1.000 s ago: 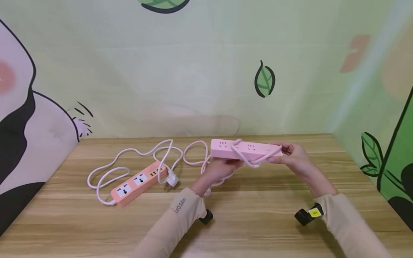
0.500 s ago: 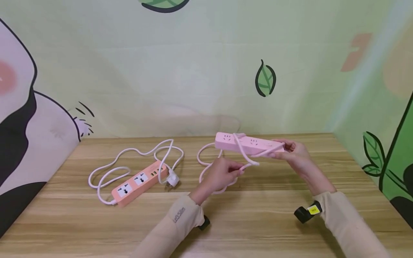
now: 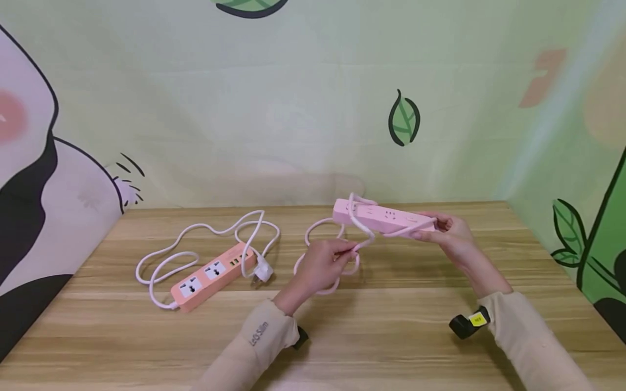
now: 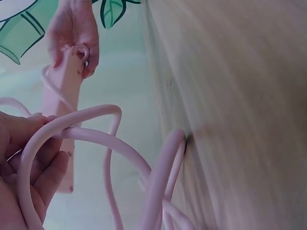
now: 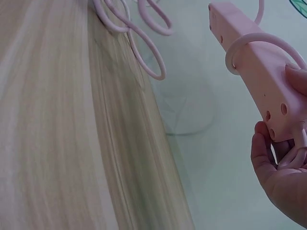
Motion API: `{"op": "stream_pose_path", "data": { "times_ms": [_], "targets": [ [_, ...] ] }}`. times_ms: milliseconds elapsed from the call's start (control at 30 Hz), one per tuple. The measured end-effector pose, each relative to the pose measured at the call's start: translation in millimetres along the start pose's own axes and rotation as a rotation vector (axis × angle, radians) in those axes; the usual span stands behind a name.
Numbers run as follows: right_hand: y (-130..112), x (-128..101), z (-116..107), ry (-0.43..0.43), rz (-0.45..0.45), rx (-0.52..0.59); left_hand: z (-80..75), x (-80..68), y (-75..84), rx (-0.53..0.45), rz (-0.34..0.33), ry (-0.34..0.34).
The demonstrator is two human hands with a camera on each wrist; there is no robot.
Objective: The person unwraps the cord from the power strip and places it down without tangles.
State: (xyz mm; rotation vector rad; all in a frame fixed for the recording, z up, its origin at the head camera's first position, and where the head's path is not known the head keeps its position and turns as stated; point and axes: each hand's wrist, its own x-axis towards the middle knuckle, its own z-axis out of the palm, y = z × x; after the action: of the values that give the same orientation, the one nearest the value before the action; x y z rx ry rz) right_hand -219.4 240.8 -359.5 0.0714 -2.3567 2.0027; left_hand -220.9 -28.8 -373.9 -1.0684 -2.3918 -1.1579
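Note:
A pink power strip [image 3: 376, 216] is held up off the table, tilted down toward its right end. My right hand [image 3: 454, 234] grips that right end, thumb in front, where the cord leaves the strip. The pink cord [image 3: 363, 225] wraps once around the strip and runs down to my left hand [image 3: 320, 266], which pinches it between thumb and fingers. In the left wrist view more loops of the cord [image 4: 91, 136] hang past the left hand [image 4: 29, 163]. The right wrist view shows the underside of the strip [image 5: 259, 62] with the cord looped across it.
On the left of the wooden table [image 3: 391, 347] lies an orange power strip [image 3: 212, 277] with its white cord [image 3: 205, 225] in loose loops and its white plug [image 3: 263, 269] beside it. A wall with painted leaves [image 3: 404, 120] rises behind the table.
My left hand has let go of the strip's underside and pinched the cord, pulling it leftward. The strip's left end has risen and shifted slightly right, while the right hand keeps its grip.

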Motion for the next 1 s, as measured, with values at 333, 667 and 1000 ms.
{"op": "stream_pose_path", "data": {
  "times_ms": [333,667,1000],
  "targets": [
    [6.0,-3.0,-4.3,0.031,-0.007,-0.105,-9.4,4.6,-5.3,0.060,-0.029,0.155],
    [5.0,-7.9,-5.9,0.027,-0.021,-0.118,-14.7,12.5,-11.1,0.028,-0.121,0.216],
    [4.5,-12.3,-11.2,0.033,-0.016,-0.033,-17.8,16.9,-15.5,0.090,-0.256,0.226]
  ]
}}
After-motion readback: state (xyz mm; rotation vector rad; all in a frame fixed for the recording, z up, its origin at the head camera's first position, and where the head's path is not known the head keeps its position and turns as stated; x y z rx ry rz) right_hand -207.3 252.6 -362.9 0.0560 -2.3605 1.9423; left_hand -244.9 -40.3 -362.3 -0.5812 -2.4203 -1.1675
